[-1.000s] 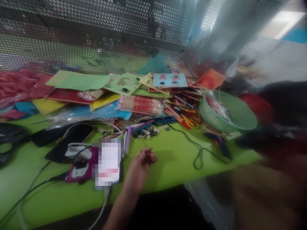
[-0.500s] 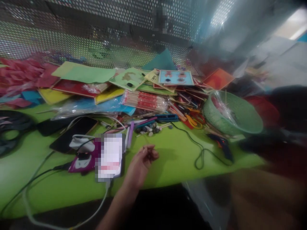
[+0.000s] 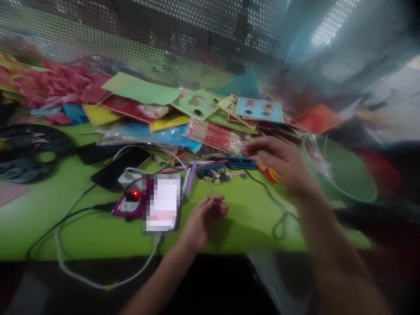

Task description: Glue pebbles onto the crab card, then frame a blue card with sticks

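Note:
My left hand (image 3: 204,221) is just above the green table (image 3: 239,236), its fingers curled together. What they hold, if anything, is too small to make out. Nearest to it are a heap of small stones or beads (image 3: 216,176), a purple pen (image 3: 190,175) and a phone (image 3: 163,203) with its screen lit. My right hand (image 3: 278,162), slightly blurred, reaches in from the right with fingers stretched and nothing visible in them. It hovers by the clear packet of wooden sticks (image 3: 213,135) and partly hides the orange-handled scissors (image 3: 273,174).
Behind lie stacked coloured cards (image 3: 141,89) and pink crepe paper (image 3: 61,85) against a perforated metal panel. A green bowl (image 3: 348,175) stands at right. A purple power socket (image 3: 126,208), cables, a dark phone (image 3: 121,168) and a black round tray (image 3: 29,153) occupy the left.
My right hand has come into view from the lower right, over the scissors. The view has shifted so most things sit further right. My left hand keeps its curled pose.

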Demonstrator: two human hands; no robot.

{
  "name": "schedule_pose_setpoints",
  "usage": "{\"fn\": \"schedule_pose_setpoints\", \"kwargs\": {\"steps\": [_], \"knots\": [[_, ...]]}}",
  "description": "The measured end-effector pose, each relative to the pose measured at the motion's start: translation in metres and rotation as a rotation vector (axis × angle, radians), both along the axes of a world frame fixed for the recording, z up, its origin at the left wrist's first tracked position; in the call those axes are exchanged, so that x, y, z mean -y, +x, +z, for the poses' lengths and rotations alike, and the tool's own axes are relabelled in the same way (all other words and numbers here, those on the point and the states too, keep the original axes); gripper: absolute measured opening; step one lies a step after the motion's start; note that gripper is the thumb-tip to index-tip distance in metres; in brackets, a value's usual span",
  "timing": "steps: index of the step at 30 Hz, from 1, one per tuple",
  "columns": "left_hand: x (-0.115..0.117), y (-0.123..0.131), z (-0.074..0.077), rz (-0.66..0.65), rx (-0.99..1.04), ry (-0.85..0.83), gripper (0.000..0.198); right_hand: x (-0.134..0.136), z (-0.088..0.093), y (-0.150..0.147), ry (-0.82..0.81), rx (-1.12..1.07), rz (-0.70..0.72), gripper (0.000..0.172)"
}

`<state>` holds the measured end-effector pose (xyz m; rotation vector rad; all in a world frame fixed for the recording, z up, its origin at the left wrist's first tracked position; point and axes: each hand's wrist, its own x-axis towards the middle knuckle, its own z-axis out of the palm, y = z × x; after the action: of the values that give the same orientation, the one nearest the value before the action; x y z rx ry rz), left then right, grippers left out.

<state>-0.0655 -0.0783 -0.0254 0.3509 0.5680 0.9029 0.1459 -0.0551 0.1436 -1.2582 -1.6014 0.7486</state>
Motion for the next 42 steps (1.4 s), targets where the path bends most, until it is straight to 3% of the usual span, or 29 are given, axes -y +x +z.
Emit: {"fn": "schedule_pose_setpoints", "kwargs": {"steps": [2,8,12,22,30,37,42], "knots": [[0.0,-0.001,0.001,-0.009,-0.003,-0.001,0.039,-0.029,-0.02,-0.006,-0.051,0.093,0.082,0.018],[0.001,-0.003,0.0,-0.027,-0.025,0.003,0.041,-0.111,-0.096,-0.017,-0.016,0.581,0.285,0.04],[0.002,-0.002,-0.001,-0.03,-0.015,0.005,0.039,-0.136,-0.118,-0.018,0.119,0.92,0.165,0.053],[0.003,-0.002,0.002,-0.028,0.016,-0.012,0.037,-0.181,-0.113,-0.008,0.158,1.154,-0.131,0.069],[0.003,-0.002,0.002,-0.028,0.033,-0.001,0.035,-0.177,-0.114,0.0,0.203,1.214,-0.066,0.073],[0.004,0.0,0.002,-0.032,0.035,0.002,0.038,-0.187,-0.125,-0.009,0.273,1.37,-0.255,0.066],[0.005,0.001,0.002,-0.016,0.023,0.016,0.036,-0.206,-0.113,-0.014,0.237,1.401,-0.353,0.064]]}}
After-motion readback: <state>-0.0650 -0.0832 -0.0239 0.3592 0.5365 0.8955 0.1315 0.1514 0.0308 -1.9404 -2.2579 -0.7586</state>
